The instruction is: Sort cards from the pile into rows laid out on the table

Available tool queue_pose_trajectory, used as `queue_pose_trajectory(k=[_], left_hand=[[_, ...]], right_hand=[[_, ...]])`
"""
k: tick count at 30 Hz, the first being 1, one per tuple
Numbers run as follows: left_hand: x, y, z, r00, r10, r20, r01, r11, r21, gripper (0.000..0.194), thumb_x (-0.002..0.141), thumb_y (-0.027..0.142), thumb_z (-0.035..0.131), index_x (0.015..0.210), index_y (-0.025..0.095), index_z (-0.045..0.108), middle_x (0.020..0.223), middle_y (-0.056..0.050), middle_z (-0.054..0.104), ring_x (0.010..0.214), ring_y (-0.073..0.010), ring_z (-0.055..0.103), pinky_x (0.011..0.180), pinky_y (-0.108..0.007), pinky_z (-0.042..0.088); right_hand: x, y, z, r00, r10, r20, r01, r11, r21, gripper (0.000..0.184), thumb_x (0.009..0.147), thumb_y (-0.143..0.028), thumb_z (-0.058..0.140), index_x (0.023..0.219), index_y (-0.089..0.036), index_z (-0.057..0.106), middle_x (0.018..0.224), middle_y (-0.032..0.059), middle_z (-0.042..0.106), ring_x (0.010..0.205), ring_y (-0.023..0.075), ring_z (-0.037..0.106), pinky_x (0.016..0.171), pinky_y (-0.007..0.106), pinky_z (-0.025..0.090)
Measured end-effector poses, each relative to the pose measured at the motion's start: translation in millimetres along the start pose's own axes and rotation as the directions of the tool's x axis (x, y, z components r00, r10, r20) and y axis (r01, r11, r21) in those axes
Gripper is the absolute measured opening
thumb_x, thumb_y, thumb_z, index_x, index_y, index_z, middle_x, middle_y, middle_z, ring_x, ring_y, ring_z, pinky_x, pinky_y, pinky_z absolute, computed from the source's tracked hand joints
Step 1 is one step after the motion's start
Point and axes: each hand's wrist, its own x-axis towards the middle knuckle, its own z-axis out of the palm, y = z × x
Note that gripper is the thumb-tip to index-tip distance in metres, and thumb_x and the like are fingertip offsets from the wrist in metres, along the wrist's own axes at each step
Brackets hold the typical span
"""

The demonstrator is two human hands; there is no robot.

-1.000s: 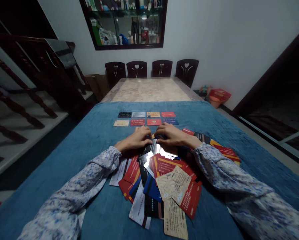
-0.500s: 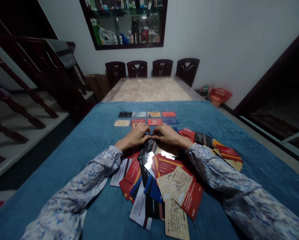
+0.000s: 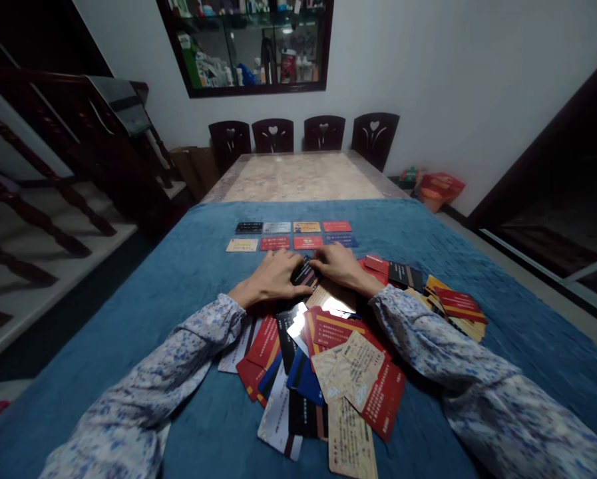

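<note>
My left hand [image 3: 271, 278] and my right hand [image 3: 341, 266] meet at the far edge of a loose heap of plastic cards [image 3: 323, 359] on a blue cloth [image 3: 178, 286]. Both pinch a dark card [image 3: 304, 273] between their fingertips, lifted slightly and tilted. Beyond the hands, two neat rows of cards [image 3: 293, 235] lie side by side on the cloth. A smaller spread of red, black and yellow cards [image 3: 442, 299] lies to the right of my right wrist.
The cloth covers the near part of a long marble-topped table [image 3: 298, 178]. Several dark chairs [image 3: 303, 136] stand at its far end under a glass cabinet [image 3: 251, 46]. A wooden stair railing [image 3: 43, 193] runs on the left, and a red bag [image 3: 440, 187] sits on the floor at right.
Both hands slid a little away from me over the heap's far edge. A dark card has come up between their fingertips. The rows of cards have not changed.
</note>
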Motion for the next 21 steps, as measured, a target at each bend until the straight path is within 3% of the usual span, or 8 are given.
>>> queue_pose_trajectory(k=[14, 21], left_hand=[[0.4, 4.0, -0.9, 0.997, -0.066, 0.028, 0.067, 0.997, -0.029, 0.037, 0.083, 0.041, 0.061, 0.109, 0.015, 0.065, 0.106, -0.015, 0.068, 0.102, -0.0337, 0.062, 0.090, -0.049, 0.048], [1.7, -1.0, -2.1, 0.999, -0.044, 0.023, 0.045, 0.998, -0.046, 0.038, 0.080, 0.034, 0.061, 0.112, 0.014, 0.069, 0.108, -0.015, 0.068, 0.100, -0.0303, 0.063, 0.087, -0.043, 0.051]], right_hand=[[1.1, 2.0, 2.6, 0.998, -0.005, -0.059, 0.010, 0.997, 0.077, 0.028, 0.096, -0.039, 0.062, 0.115, -0.021, 0.073, 0.101, 0.0081, 0.079, 0.094, 0.0220, 0.070, 0.072, 0.027, 0.040], [2.8, 6.5, 1.2, 0.994, -0.107, -0.021, 0.109, 0.988, 0.114, 0.025, 0.093, -0.033, 0.062, 0.110, -0.021, 0.076, 0.097, 0.0070, 0.078, 0.088, 0.0213, 0.069, 0.069, 0.028, 0.041]])
